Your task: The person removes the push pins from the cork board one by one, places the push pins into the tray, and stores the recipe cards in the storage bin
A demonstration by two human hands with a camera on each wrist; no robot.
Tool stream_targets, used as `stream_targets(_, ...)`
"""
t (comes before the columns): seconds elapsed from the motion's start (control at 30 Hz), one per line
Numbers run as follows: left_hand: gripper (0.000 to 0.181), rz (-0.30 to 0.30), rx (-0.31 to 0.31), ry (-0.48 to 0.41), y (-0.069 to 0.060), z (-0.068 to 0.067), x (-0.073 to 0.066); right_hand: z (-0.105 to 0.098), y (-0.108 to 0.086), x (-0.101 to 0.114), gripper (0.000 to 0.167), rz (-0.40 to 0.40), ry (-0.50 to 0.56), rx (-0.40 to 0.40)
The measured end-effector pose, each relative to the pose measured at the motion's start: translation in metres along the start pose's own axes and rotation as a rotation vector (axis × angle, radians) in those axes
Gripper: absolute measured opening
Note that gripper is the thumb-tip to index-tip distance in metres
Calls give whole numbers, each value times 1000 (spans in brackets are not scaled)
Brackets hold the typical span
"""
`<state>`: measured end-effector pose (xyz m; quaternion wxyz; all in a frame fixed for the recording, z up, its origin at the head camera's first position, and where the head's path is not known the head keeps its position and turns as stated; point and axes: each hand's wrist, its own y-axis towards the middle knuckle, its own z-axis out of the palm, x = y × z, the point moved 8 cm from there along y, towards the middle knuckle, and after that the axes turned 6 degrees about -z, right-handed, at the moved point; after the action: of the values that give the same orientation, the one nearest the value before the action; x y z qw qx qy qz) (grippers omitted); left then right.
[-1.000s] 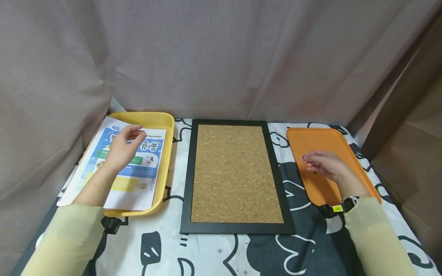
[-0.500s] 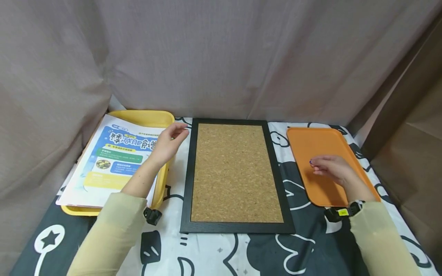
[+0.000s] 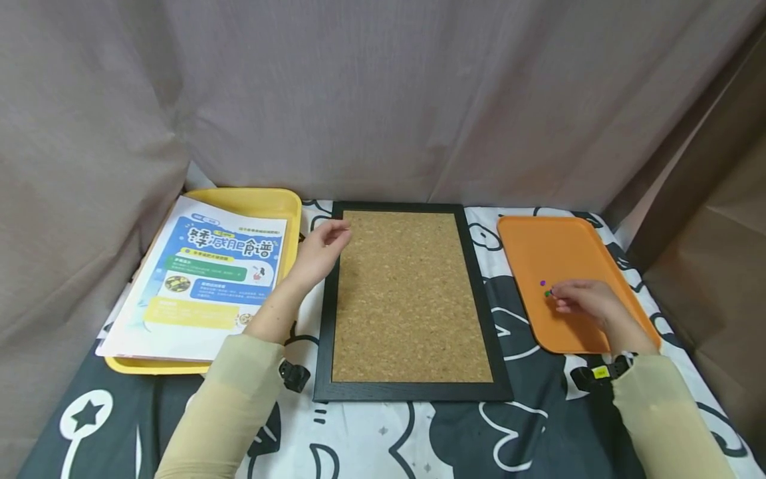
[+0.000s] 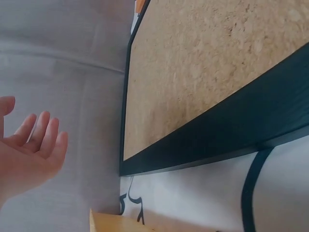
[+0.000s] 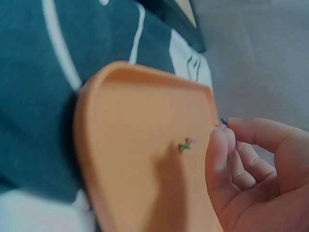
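Observation:
My left hand is over the left side of the black frame of a cork board. In the left wrist view its fingers are loosely bent, with nothing held between them. My right hand is above an orange tray. Its thumb and index finger pinch a small blue push pin, mostly hidden by the fingertips. On the tray below lie a green push pin and a purple push pin, close together.
A yellow tray at the left bears a stack of printed sheets, which overhang its left side. A patterned black-and-white cloth covers the table. Grey curtains stand behind and at the sides.
My left hand has moved right, from over the printed sheets to the cork board's left edge. My right hand has shifted slightly right and down over the orange tray, still pinching the blue push pin.

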<state>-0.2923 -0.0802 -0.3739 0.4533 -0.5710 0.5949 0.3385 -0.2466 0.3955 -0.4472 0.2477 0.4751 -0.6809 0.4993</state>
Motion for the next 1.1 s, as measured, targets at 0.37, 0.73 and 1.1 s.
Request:
stream_targets(0.37, 40, 11, -7, 8, -3, 5, 7, -2, 1, -23, 17, 45, 3, -13)
stream_targets(0.73, 40, -32, 38, -8, -5, 11, 14, -2, -1, -35, 35, 60, -137, -45)
stream_targets(1.1, 41, -45, 57, 11, -3, 13, 20, -10, -5, -19, 49, 20, -214, -50)
